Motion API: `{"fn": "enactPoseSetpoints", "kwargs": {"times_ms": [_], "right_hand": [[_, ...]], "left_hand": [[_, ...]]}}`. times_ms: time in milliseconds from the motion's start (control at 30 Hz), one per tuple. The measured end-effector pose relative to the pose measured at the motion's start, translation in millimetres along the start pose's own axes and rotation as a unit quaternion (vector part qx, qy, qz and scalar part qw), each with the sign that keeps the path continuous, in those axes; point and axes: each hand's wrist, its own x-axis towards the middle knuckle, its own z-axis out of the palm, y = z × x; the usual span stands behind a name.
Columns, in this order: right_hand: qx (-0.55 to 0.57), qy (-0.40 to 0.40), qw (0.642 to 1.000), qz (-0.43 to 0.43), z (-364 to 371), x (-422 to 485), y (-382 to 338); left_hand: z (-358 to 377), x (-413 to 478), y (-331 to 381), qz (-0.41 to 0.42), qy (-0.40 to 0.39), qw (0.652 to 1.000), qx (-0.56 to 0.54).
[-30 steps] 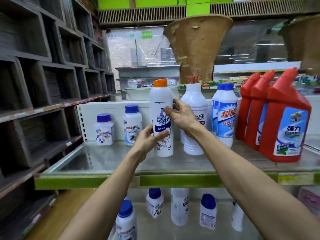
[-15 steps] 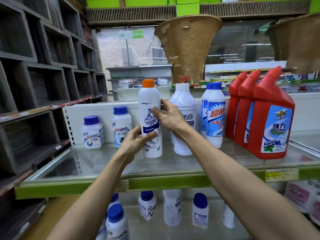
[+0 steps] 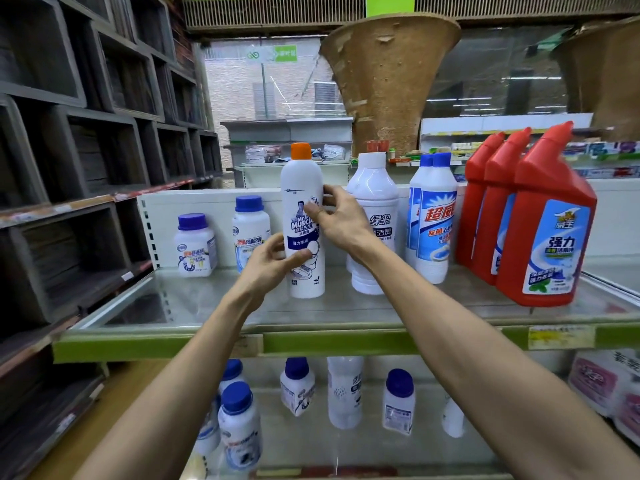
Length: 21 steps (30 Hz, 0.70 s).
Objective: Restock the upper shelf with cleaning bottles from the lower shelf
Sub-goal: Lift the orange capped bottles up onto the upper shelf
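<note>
Head view showed both hands, left hand [image 3: 273, 263] and right hand [image 3: 341, 221], closed around the upright orange-capped bottle [image 3: 303, 223] on the upper shelf [image 3: 207, 342], just left of the white-capped bottle [image 3: 375, 216].

Both hands [image 3: 304, 244] on orange-capped bottle [image 3: 303, 223], upright on upper shelf [image 3: 450, 306]

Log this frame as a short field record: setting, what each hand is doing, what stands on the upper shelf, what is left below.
setting: shop shelving
left hand: on lower body of orange-capped bottle
right hand: fingers on its upper label
bottle state: upright on upper shelf
neighbours: two blue-capped jars, white bottles, three red bottles
lower shelf: several blue-capped bottles remain
</note>
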Motion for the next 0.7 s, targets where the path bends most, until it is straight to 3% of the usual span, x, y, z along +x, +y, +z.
{"fn": "enactPoseSetpoints", "kwargs": {"times_ms": [100, 200, 300, 367, 600, 700], "right_hand": [[0.011, 0.024, 0.999, -0.043, -14, -29, -3], [0.134, 0.043, 0.987, -0.072, -29, -75, 4], [0.297, 0.015, 0.952, -0.067, -35, -120, 20], [0.339, -0.007, 0.939, -0.051, -34, -144, 32], [0.324, -0.040, 0.945, -0.019, -47, -209, 84], [0.262, -0.026, 0.964, 0.027, -67, -236, 118]], "left_hand": [[-6, -23, 12, 0.041, 0.085, 0.995, 0.041], [-8, -66, 14, 0.120, 0.158, 0.978, -0.058], [6, -115, 4, 0.164, 0.137, 0.956, -0.199], [26, -136, -8, 0.157, 0.119, 0.956, -0.219], [78, -163, -53, 0.090, 0.069, 0.976, -0.188], [96, -169, -73, 0.035, 0.065, 0.980, -0.183]]}}
